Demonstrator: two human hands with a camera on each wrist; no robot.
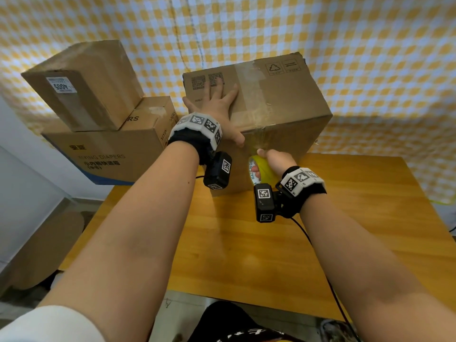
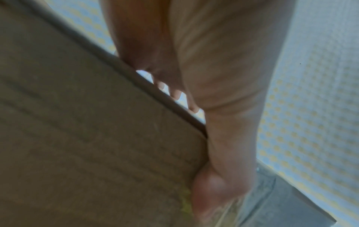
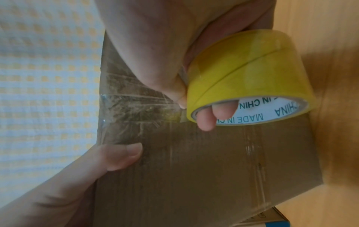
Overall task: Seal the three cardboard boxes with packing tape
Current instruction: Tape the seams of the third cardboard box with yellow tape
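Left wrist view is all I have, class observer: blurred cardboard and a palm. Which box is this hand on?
Observer: The left hand lies flat, fingers spread, on top of the large box standing on the wooden table.
Operator: What is the other hand doing?
Observer: The right hand grips a yellow tape roll against the box's near face, fingers through its core.
Operator: Is any tape on yet?
Observer: Yes, a clear strip runs across the top and over the near edge.
Operator: Other boxes?
Observer: Three more boxes are stacked to the left.
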